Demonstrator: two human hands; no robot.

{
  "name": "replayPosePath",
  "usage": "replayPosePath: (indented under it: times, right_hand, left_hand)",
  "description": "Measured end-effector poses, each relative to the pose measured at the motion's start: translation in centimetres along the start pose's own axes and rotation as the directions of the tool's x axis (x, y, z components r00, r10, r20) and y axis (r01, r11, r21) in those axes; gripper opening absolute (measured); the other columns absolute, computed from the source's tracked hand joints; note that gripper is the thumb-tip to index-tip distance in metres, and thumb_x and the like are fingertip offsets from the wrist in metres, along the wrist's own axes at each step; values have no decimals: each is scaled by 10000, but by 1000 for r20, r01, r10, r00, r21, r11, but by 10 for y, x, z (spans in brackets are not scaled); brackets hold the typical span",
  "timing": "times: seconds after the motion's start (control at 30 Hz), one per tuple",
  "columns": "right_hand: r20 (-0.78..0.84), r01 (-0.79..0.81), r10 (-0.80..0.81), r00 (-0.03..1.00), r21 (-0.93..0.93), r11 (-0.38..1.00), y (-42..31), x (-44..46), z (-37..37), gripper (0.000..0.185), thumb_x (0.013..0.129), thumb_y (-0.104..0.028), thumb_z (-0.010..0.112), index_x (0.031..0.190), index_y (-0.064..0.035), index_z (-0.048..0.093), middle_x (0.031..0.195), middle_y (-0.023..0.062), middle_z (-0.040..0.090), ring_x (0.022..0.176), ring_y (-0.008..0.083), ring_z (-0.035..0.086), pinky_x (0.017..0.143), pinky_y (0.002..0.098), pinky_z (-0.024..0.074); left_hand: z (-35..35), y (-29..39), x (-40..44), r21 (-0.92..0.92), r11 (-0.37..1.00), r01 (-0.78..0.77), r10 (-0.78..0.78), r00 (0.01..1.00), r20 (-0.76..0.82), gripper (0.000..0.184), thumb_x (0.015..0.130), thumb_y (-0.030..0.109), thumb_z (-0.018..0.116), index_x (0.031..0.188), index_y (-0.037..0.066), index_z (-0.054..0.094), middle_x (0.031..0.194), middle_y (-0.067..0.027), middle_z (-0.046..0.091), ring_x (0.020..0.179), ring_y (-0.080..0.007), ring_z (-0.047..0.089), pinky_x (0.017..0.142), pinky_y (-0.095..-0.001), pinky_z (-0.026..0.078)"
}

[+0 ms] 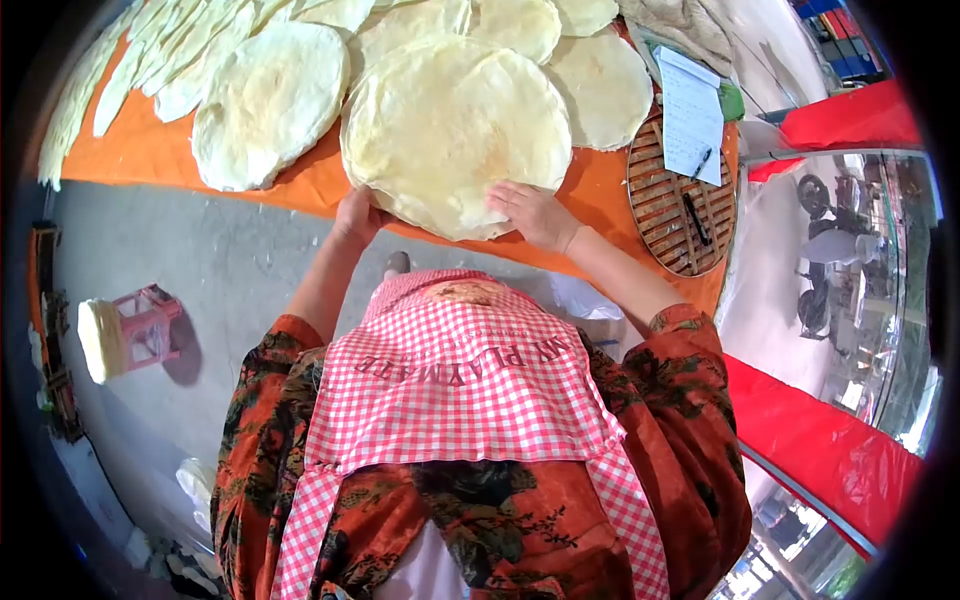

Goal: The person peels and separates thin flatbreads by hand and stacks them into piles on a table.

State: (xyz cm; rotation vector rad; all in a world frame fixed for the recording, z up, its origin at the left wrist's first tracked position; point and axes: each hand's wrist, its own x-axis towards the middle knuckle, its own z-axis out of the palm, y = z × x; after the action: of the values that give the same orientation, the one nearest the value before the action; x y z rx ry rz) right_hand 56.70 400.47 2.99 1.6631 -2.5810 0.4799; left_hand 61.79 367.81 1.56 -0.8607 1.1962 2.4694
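Note:
A large, pale, thin round flatbread [455, 130] lies on top of what looks like a stack, at the near edge of the orange-covered table [300, 190]. Its near rim overhangs that edge. My left hand [360, 213] is closed on the near left rim, with some of its fingers hidden beneath. On the near right part of the flatbread rests my right hand [533, 215]. Its fingers are stretched out over the top surface, and its thumb is mostly hidden.
More round flatbreads [270, 105] lie to the left and behind, with folded ones [190, 55] at far left. At right, a slatted round rack [680, 215] carries a written paper [692, 112] and a pen. A pink stool [148, 328] stands on the floor.

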Motion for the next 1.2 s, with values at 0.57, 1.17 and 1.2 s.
replayPosePath:
  times: [0.57, 1.17, 1.2]
  right_hand:
    - [-14, 62, -61, 998, 81, 995, 11, -6, -7, 544, 722, -104, 618, 1252, -77, 497, 1303, 99, 504, 1198, 276, 477, 990, 388, 399]
    - [-344, -282, 296, 891, 91, 955, -12, 151, -259, 228, 871, -89, 551, 1058, -49, 676, 926, 90, 696, 783, 171, 653, 705, 287, 514]
    - [-332, -264, 267, 905, 53, 963, -17, 143, -222, 241, 852, -66, 547, 1058, -46, 671, 956, 125, 689, 827, 217, 670, 734, 302, 523]
  left_hand:
    - [-9, -11, 8, -2, 998, -66, 66, 997, -33, 442, 943, 272, 404, 1307, 23, 419, 1215, -165, 563, 1016, -313, 614, 816, -494, 543]
    - [-18, 5, -10, -250, 966, 60, -1, 973, 230, 534, 907, 277, 404, 1354, -9, 342, 1309, -185, 492, 1171, -359, 505, 957, -545, 425]
    - [-17, 7, -11, -256, 962, 96, -27, 965, 260, 528, 870, 210, 429, 1344, -9, 350, 1297, -186, 502, 1156, -357, 520, 962, -524, 432]
